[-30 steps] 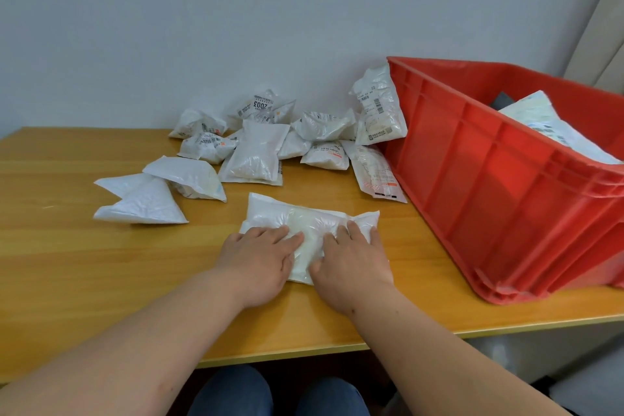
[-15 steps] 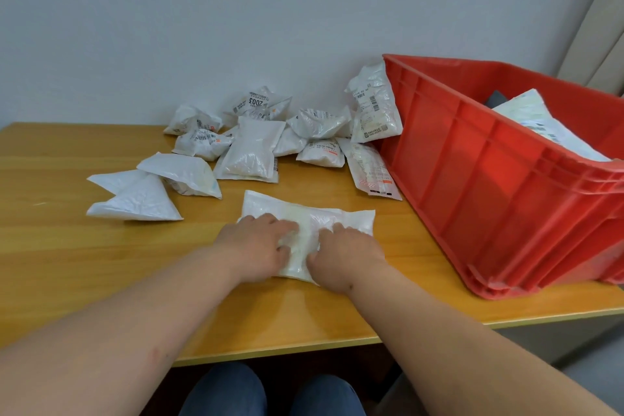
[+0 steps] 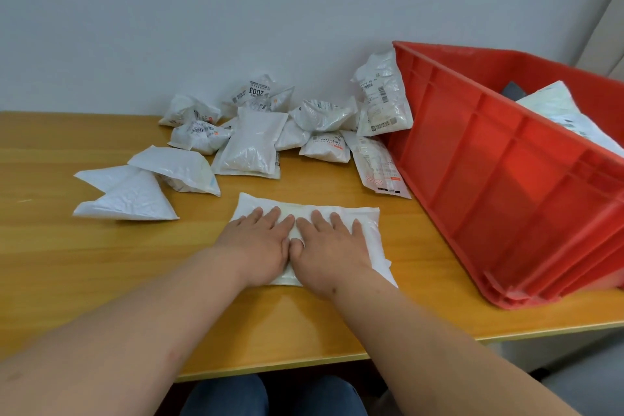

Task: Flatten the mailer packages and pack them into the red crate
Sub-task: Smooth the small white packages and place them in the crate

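The desk (image 3: 84, 263) carries the red crate (image 3: 506, 186) at the right, already holding some mailers; the mailer (image 3: 368, 216) being flattened lies near the front edge, long axis left to right; left hand (image 3: 260, 243) and right hand (image 3: 329, 246) press it, fingers straight; pressing outward from the middle should drive air out evenly.

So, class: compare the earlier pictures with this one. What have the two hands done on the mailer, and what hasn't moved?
The fingers of both the left hand and the right hand have straightened from curled to flat, side by side, pressing the mailer against the table. Nothing was picked up. The pile of mailers and the red crate stayed put.
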`<state>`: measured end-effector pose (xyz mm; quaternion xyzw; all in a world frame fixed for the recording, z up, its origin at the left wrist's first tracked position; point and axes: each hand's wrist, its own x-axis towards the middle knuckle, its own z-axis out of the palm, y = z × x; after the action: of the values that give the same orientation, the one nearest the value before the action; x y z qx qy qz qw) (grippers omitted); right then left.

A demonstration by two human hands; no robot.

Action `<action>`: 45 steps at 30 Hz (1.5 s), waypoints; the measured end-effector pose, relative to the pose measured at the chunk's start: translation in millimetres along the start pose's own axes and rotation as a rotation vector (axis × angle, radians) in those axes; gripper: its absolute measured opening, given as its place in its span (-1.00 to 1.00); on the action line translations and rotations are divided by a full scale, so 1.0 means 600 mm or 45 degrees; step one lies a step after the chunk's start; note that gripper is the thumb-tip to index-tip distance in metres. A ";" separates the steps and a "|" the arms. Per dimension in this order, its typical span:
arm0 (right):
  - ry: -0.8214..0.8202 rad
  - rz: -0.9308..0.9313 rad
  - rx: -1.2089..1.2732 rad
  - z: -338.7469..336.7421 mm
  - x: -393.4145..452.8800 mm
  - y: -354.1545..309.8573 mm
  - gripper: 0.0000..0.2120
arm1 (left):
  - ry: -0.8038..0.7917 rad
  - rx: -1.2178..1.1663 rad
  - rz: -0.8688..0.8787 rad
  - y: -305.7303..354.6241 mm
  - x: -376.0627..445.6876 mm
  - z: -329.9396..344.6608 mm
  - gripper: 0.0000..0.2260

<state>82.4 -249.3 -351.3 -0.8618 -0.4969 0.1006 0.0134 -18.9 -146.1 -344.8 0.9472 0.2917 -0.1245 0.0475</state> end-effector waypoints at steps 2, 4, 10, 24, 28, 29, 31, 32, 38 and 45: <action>0.032 -0.006 -0.025 0.006 -0.003 -0.001 -0.45 | 0.005 -0.003 0.003 0.001 -0.004 0.004 -0.51; 0.029 -0.014 -0.022 0.004 0.002 0.000 -0.44 | -0.019 -0.034 0.003 0.000 0.000 0.004 -0.51; 0.043 -0.007 -0.004 0.010 -0.005 -0.002 -0.44 | -0.053 -0.069 0.010 0.000 -0.003 0.006 -0.51; 0.038 0.156 0.125 -0.014 -0.017 0.050 -0.43 | 0.087 -0.133 -0.105 -0.026 -0.011 0.004 -0.45; -0.016 0.162 0.170 0.001 -0.020 0.051 -0.41 | 0.020 -0.157 -0.111 -0.021 -0.013 0.023 -0.46; -0.014 0.155 0.165 0.001 -0.019 0.051 -0.41 | 0.015 -0.162 -0.108 -0.022 -0.013 0.022 -0.45; -0.005 0.146 0.139 0.001 -0.017 0.052 -0.41 | 0.006 -0.159 -0.111 -0.023 -0.012 0.019 -0.45; 0.000 0.142 0.125 0.002 -0.017 0.053 -0.41 | 0.002 -0.155 -0.111 -0.023 -0.011 0.019 -0.45; 0.017 0.145 0.047 0.007 -0.011 0.050 -0.40 | -0.016 -0.119 -0.127 -0.016 -0.012 0.018 -0.46; -0.035 0.171 -0.006 -0.007 -0.013 0.046 -0.43 | 0.028 -0.070 -0.182 -0.006 -0.019 0.006 -0.48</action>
<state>103.1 -269.5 -349.2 -0.8917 -0.4385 0.1119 -0.0022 -30.5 -149.9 -345.5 0.9237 0.3622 -0.1089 0.0613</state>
